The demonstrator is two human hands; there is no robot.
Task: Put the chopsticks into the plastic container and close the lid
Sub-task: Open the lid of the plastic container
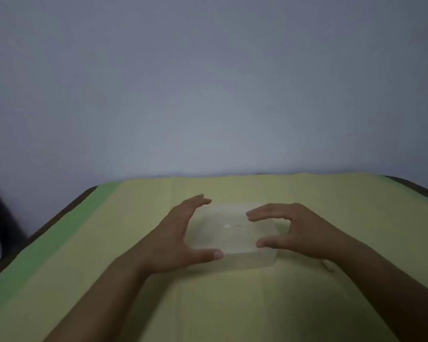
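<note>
A clear plastic container (232, 236) with its lid on top sits on the yellow cloth in the middle of the table. My left hand (176, 239) is spread along its left side, fingers at the far edge and thumb at the near edge. My right hand (292, 230) curves over its right side, fingers above the lid and thumb at the near right corner. Whether either hand presses on the container is unclear in the blur. No chopsticks can be made out; the container's inside is too hazy to read.
The yellow cloth (208, 304) has a green strip (59, 238) along its left side and covers a dark-edged table (415, 187). A pale wall stands right behind the table. A dark object (0, 218) is at the far left.
</note>
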